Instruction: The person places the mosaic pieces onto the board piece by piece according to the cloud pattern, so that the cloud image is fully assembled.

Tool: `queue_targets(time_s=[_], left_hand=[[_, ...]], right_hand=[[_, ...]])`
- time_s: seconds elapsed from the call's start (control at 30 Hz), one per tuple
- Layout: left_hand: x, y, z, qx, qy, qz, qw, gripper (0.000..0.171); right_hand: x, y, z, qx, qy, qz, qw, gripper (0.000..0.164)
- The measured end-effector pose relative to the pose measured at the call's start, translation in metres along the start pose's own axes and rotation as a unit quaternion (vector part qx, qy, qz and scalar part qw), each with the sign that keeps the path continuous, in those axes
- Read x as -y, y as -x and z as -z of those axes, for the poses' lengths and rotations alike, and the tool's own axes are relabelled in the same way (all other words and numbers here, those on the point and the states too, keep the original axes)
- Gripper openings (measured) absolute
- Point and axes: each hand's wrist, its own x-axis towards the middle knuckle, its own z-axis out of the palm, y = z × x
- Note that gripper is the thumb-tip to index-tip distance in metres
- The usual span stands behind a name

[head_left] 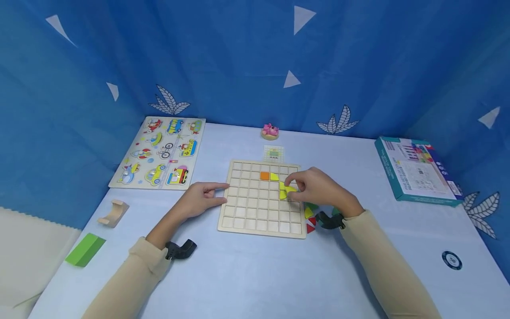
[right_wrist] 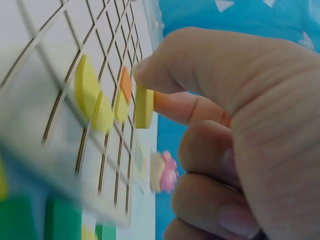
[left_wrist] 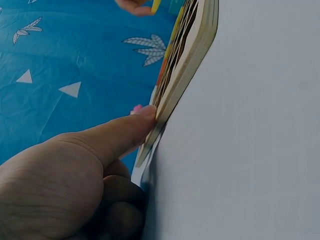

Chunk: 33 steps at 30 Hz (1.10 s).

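A wooden grid board [head_left: 248, 212] lies on the table in the head view. Thumb and forefinger of my left hand [head_left: 199, 200] touch its left edge, both stretched out; the other fingers are bent under. Above the board's right side, my right hand [head_left: 320, 189] pinches a yellow block [right_wrist: 144, 108] between thumb and forefinger, raised off the grid in the right wrist view. An orange square [head_left: 264, 176] sits in a cell, with a yellow piece [head_left: 274, 177] beside it. Two more yellow pieces [right_wrist: 86, 86] rest on the grid near the right hand.
Red triangles [head_left: 311, 228] and green and yellow pieces lie right of the board, partly under the right wrist. Behind it are a pattern card [head_left: 274, 153] and a pink figurine [head_left: 270, 131]. A vehicle puzzle [head_left: 145, 141], green block [head_left: 85, 250] and box [head_left: 418, 170] stand around.
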Motion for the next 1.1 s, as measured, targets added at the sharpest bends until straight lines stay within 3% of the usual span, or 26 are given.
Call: queue_targets(time_s=[0.27,0.5,0.77,1.1], left_hand=[[0.003,0.004,0.003,-0.004,0.002,0.011,0.9999,0.044],[0.005,0.005,0.004,-0.008,0.011,0.011,0.9998,0.044],[0.003,0.005,0.0,-0.003,0.002,0.007,1.0,0.042],[-0.001,0.001,0.001,0.001,-0.006,-0.004,1.0,0.043]], right_hand=[[0.015,-0.052,-0.011,0.033,-0.002,0.051,0.998,0.025],[0.024,-0.083,-0.015,0.035,0.018,0.082,0.996,0.022],[0.024,-0.1,-0.02,0.055,0.01,0.095,0.994,0.021],[0.016,-0.105,-0.02,0.073,-0.013,0.1,0.992,0.024]])
